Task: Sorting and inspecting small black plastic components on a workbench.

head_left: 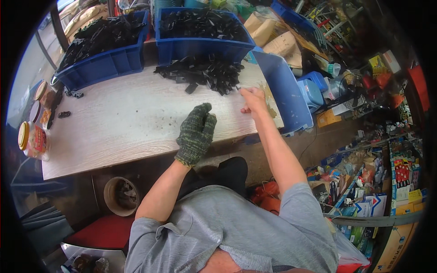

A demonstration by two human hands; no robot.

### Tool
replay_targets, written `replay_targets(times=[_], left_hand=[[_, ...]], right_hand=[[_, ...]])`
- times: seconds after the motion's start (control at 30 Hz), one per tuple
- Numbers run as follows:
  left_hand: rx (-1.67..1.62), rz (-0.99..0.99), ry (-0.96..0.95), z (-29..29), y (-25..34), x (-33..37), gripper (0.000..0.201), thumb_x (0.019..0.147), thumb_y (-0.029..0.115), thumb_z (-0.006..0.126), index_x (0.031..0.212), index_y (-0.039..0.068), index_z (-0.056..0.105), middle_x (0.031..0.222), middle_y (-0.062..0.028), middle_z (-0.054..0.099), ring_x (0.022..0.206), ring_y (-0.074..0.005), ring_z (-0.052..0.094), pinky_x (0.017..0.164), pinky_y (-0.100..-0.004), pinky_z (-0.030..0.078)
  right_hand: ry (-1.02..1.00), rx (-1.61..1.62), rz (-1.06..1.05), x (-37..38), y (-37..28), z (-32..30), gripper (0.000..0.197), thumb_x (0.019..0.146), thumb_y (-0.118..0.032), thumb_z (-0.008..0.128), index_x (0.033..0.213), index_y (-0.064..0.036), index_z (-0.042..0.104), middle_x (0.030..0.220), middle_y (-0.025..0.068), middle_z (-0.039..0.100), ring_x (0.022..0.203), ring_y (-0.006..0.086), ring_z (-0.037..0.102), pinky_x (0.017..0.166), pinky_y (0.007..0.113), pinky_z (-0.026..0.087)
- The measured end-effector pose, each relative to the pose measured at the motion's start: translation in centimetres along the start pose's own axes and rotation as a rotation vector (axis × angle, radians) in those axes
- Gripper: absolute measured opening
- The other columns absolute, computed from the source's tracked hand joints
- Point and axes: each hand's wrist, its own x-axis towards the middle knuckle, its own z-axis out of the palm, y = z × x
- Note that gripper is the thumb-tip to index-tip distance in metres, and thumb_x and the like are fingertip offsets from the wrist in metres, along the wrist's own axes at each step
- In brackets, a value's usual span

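Observation:
My left hand (196,133) wears a dark green knitted glove and is held over the near side of the pale wood-grain table (114,116). Its fingers are curled together, and whatever they may hold is hidden. My bare right hand (254,100) is closed in a pinch at the right end of the table. A tiny dark bit shows at its fingertips, too small to name. Just beyond that hand lies a loose pile of black plastic pieces (200,73), with one piece (191,88) at its near edge.
Two blue crates (102,66) heaped with black pieces stand along the table's far side. Lidded jars (35,140) line the left edge. An upright blue bin (287,93) adjoins the right end. Below the table is a round bucket (111,195). Cluttered shelves (364,182) fill the right.

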Motion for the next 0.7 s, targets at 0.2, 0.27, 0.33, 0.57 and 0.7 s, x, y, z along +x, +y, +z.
replay_targets(times=[0.2,0.27,0.33,0.57,0.7], left_hand=[[0.137,0.207,0.096,0.9,-0.9,2.7,0.03,0.09,0.008,0.064,0.119,0.004,0.064,0.116,-0.0168,0.065,0.098,-0.0301,0.064,0.087,-0.0396,0.05],[0.117,0.177,-0.065,1.2,-1.3,2.7,0.031,0.089,0.009,0.063,0.119,0.004,0.065,0.113,-0.018,0.066,0.095,-0.0348,0.064,0.085,-0.0421,0.051],[0.135,0.139,-0.028,1.3,-2.1,2.6,0.031,0.089,0.01,0.063,0.119,0.004,0.065,0.111,-0.0185,0.066,0.095,-0.0361,0.064,0.084,-0.0429,0.051],[0.046,-0.024,0.043,1.0,-1.5,2.3,0.03,0.089,0.012,0.063,0.118,0.003,0.064,0.108,-0.0204,0.067,0.096,-0.0386,0.063,0.084,-0.0435,0.051],[0.071,-0.065,0.071,0.1,-2.8,2.6,0.028,0.09,0.014,0.062,0.115,0.003,0.065,0.106,-0.0205,0.067,0.096,-0.0386,0.063,0.084,-0.0441,0.051]], right_hand=[[-0.465,0.278,0.0,-4.3,0.7,0.7,0.02,0.088,-0.021,0.067,0.082,-0.0042,0.058,0.052,0.0022,0.044,0.04,0.0143,0.042,0.041,0.031,0.044],[-0.504,0.321,-0.022,-5.5,0.8,1.3,0.02,0.091,-0.021,0.065,0.082,-0.0048,0.059,0.052,0.0005,0.043,0.04,0.0121,0.039,0.039,0.03,0.04],[-0.531,0.348,-0.016,-6.6,0.7,2.4,0.02,0.091,-0.022,0.065,0.082,-0.0046,0.06,0.051,-0.0003,0.043,0.04,0.0112,0.039,0.039,0.029,0.039],[-0.427,0.243,-0.057,-7.6,0.7,4.2,0.023,0.095,-0.026,0.063,0.089,-0.0031,0.065,0.049,-0.003,0.043,0.038,0.0077,0.036,0.037,0.025,0.034],[-0.432,0.262,-0.138,-9.1,0.1,5.3,0.024,0.095,-0.026,0.063,0.094,-0.0025,0.066,0.049,-0.0037,0.044,0.037,0.0064,0.035,0.036,0.024,0.031]])
